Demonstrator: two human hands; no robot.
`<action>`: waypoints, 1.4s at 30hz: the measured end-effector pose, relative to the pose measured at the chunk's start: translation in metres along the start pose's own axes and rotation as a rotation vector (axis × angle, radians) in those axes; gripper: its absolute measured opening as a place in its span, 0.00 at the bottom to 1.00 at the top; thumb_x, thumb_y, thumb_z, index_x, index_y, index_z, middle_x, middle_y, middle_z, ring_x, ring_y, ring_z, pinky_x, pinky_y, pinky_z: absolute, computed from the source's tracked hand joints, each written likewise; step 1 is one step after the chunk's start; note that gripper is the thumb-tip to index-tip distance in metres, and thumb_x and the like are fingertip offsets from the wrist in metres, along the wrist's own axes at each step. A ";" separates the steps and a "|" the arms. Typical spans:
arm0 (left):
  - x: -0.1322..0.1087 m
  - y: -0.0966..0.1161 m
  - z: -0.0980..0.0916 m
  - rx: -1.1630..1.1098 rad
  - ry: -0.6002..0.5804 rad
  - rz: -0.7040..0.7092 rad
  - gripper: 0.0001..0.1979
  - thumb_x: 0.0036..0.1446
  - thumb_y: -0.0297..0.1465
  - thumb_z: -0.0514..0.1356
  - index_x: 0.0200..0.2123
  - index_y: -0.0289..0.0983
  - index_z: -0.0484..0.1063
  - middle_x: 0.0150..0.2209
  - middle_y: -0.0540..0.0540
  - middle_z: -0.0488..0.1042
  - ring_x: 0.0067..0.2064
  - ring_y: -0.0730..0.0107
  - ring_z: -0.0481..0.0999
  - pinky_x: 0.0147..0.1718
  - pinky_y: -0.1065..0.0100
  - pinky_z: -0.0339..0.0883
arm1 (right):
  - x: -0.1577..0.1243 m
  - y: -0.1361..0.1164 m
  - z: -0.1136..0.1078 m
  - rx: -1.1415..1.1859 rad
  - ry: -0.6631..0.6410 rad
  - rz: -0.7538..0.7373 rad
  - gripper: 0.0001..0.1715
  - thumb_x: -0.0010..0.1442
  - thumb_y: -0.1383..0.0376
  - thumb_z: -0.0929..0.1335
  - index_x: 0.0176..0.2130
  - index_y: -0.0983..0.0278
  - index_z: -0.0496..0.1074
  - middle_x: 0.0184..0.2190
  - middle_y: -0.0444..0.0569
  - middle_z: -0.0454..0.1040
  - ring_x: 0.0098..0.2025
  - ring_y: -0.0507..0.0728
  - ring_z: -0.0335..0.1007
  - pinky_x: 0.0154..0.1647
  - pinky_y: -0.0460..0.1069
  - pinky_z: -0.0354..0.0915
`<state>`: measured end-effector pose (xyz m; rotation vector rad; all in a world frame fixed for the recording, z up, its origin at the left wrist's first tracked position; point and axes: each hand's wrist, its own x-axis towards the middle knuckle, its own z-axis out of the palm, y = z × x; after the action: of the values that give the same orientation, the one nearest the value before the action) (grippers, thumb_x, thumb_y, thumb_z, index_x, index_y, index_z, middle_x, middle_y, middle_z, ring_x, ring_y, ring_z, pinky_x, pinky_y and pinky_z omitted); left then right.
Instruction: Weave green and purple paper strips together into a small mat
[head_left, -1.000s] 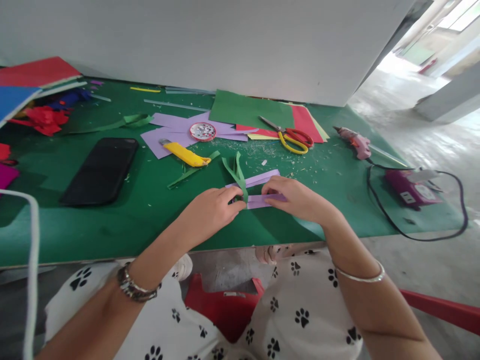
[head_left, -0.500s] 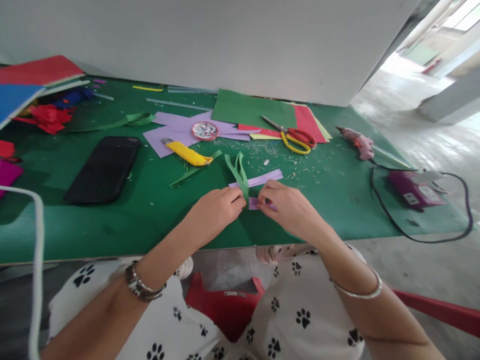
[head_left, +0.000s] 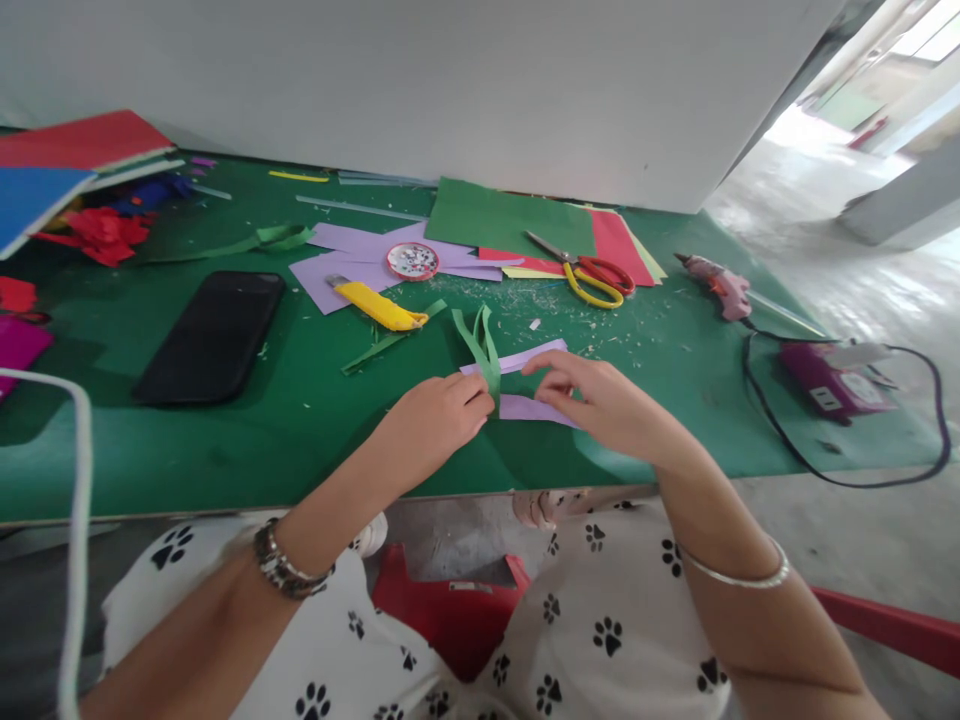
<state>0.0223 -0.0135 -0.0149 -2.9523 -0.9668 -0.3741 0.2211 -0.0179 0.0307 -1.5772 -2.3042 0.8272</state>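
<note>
My left hand (head_left: 435, 425) is closed in a pinch where a green paper strip (head_left: 480, 345) crosses two lilac paper strips (head_left: 525, 358) on the green table (head_left: 225, 450). My right hand (head_left: 600, 400) pinches the nearer lilac strip (head_left: 525, 409) just right of that crossing, fingers curled over it. The green strip's loose ends stick up and away from me. Both hands rest low on the table near its front edge.
A black phone (head_left: 214, 335) lies at left. A yellow utility knife (head_left: 379, 307), a round dish of googly eyes (head_left: 412, 261), scissors (head_left: 589, 275), coloured paper sheets (head_left: 510, 220), a pink glue gun (head_left: 716, 285) with cable and a purple box (head_left: 832, 375) lie farther back and right. Paper scraps litter the table.
My right hand has lifted its fingers and shifted along the nearer lilac strip, which now shows more to the right of the crossing. My left hand has stayed at the crossing.
</note>
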 end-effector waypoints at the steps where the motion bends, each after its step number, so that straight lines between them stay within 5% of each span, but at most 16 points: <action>1: 0.000 0.000 0.000 -0.006 -0.005 0.000 0.08 0.58 0.23 0.50 0.33 0.32 0.69 0.34 0.45 0.71 0.35 0.67 0.72 0.31 0.67 0.65 | 0.001 0.002 -0.002 0.011 -0.005 0.020 0.14 0.56 0.71 0.59 0.42 0.64 0.66 0.24 0.42 0.71 0.25 0.49 0.64 0.28 0.44 0.59; 5: 0.000 0.000 -0.002 -0.008 -0.035 -0.013 0.08 0.58 0.22 0.50 0.33 0.32 0.69 0.35 0.45 0.71 0.36 0.67 0.72 0.33 0.68 0.65 | 0.002 0.002 -0.003 -0.088 -0.080 0.132 0.13 0.56 0.71 0.58 0.37 0.64 0.69 0.22 0.42 0.68 0.21 0.49 0.63 0.24 0.45 0.58; 10: 0.000 0.000 -0.002 -0.027 -0.049 -0.042 0.09 0.59 0.23 0.50 0.34 0.32 0.69 0.35 0.45 0.71 0.35 0.67 0.72 0.33 0.67 0.66 | -0.008 -0.005 0.004 -0.442 -0.048 -0.059 0.11 0.51 0.69 0.67 0.38 0.66 0.69 0.38 0.52 0.70 0.43 0.60 0.65 0.41 0.53 0.61; 14: 0.000 0.001 -0.001 -0.027 -0.052 -0.052 0.09 0.59 0.22 0.49 0.33 0.32 0.69 0.35 0.45 0.71 0.35 0.67 0.72 0.33 0.67 0.66 | -0.012 -0.004 0.008 -0.517 -0.045 -0.087 0.09 0.54 0.71 0.65 0.38 0.66 0.68 0.37 0.52 0.68 0.41 0.60 0.65 0.40 0.54 0.62; 24: 0.001 0.001 -0.003 -0.046 -0.074 -0.061 0.08 0.59 0.24 0.50 0.33 0.32 0.69 0.35 0.45 0.71 0.36 0.67 0.72 0.33 0.68 0.66 | -0.008 0.000 0.005 -0.293 -0.049 -0.094 0.09 0.57 0.72 0.60 0.32 0.64 0.68 0.30 0.48 0.70 0.32 0.54 0.66 0.32 0.48 0.59; 29: 0.000 0.000 -0.003 -0.034 -0.052 -0.040 0.08 0.59 0.23 0.50 0.33 0.33 0.69 0.35 0.46 0.71 0.36 0.69 0.71 0.33 0.69 0.65 | -0.010 -0.001 -0.011 0.018 -0.217 0.049 0.11 0.56 0.72 0.58 0.25 0.63 0.63 0.17 0.40 0.62 0.19 0.48 0.60 0.21 0.45 0.56; 33: 0.001 0.001 -0.003 -0.027 -0.055 -0.033 0.08 0.58 0.23 0.50 0.32 0.33 0.68 0.35 0.46 0.70 0.35 0.69 0.71 0.33 0.69 0.65 | -0.010 0.003 -0.016 0.104 -0.322 0.011 0.07 0.55 0.70 0.59 0.27 0.63 0.62 0.17 0.37 0.61 0.17 0.47 0.58 0.21 0.44 0.56; 42: -0.001 -0.002 -0.001 -0.023 -0.035 -0.007 0.09 0.58 0.22 0.49 0.32 0.33 0.68 0.35 0.45 0.70 0.37 0.68 0.71 0.34 0.68 0.65 | -0.008 0.007 0.002 -0.396 -0.071 -0.093 0.06 0.56 0.70 0.62 0.35 0.63 0.66 0.34 0.48 0.70 0.36 0.55 0.64 0.35 0.50 0.59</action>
<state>0.0204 -0.0125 -0.0140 -2.9861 -0.9836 -0.3372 0.2285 -0.0236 0.0260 -1.5883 -2.6964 0.4265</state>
